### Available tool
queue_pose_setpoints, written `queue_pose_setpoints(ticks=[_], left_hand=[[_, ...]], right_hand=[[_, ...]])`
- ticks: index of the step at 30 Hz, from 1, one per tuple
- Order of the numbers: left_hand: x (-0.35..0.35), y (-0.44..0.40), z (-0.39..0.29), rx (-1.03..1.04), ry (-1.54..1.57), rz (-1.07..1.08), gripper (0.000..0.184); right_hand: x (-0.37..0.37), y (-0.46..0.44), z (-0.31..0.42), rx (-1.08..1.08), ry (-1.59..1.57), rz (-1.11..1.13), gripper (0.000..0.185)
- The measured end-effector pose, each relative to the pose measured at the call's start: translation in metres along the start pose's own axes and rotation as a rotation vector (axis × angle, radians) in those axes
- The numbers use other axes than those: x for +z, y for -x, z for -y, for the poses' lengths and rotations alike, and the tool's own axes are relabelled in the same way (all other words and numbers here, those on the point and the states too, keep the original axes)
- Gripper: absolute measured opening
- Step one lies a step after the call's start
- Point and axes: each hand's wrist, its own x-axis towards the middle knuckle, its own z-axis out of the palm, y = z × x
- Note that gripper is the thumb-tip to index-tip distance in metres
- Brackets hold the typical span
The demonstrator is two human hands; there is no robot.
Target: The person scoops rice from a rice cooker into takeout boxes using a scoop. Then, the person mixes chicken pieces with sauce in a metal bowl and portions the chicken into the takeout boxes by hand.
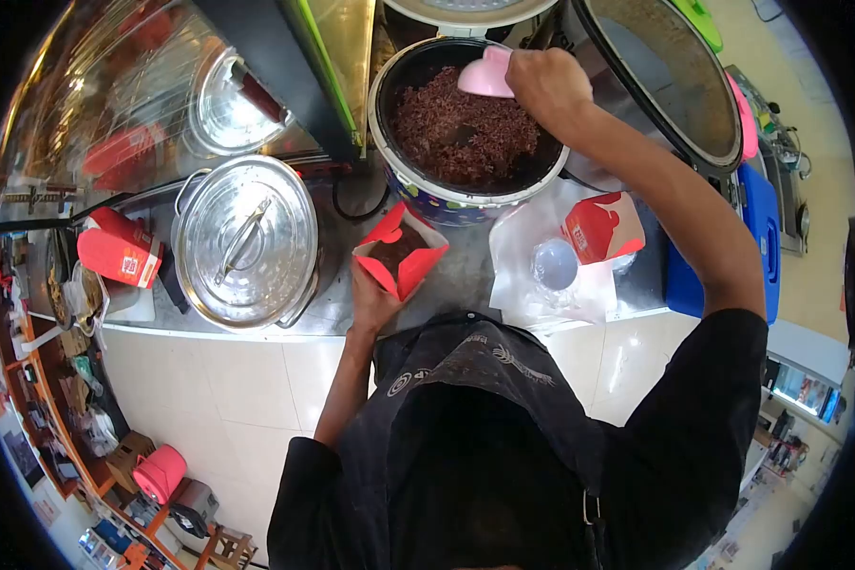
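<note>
My left hand is closed around the lower part of a red paper food box. The box's flaps stand open at the top, and its inside looks dark. Over the rice cooker, my right hand grips a pink scoop. The scoop's rounded bowl is at the upper right of the dark red cooked rice; whether it holds rice is hidden. The held box is just in front of the cooker, at its lower left.
A lidded steel pot stands left of the box. On the right, another red box and a clear plastic cup rest on white wrapping. A second cooker's raised lid and a blue case lie farther right.
</note>
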Motion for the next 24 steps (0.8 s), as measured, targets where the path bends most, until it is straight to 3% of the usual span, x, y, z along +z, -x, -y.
queue_pose_setpoints(ticks=[4,11,12,16,20,24], left_hand=[[0.007,-0.002,-0.003,-0.104,0.025,-0.119,0.096],[0.015,0.001,0.003,-0.108,-0.038,-0.172,0.101],[0.015,0.001,0.003,-0.097,-0.049,-0.188,0.1],[0.021,0.001,0.007,-0.118,-0.031,-0.192,0.101],[0.019,0.0,0.01,-0.103,-0.021,-0.191,0.1],[0.019,0.003,0.01,-0.146,-0.029,-0.161,0.097]], right_hand=[[0.005,-0.007,-0.001,-0.102,-0.076,0.313,0.019],[-0.023,0.003,-0.006,-0.282,-0.213,0.406,0.019],[-0.031,0.005,-0.012,-0.365,-0.246,0.536,0.02],[-0.019,0.012,0.013,-0.483,-0.319,0.505,0.028],[-0.007,-0.008,-0.003,-0.371,-0.564,0.812,0.039],[-0.023,-0.009,-0.029,-0.08,-0.726,0.724,0.035]])
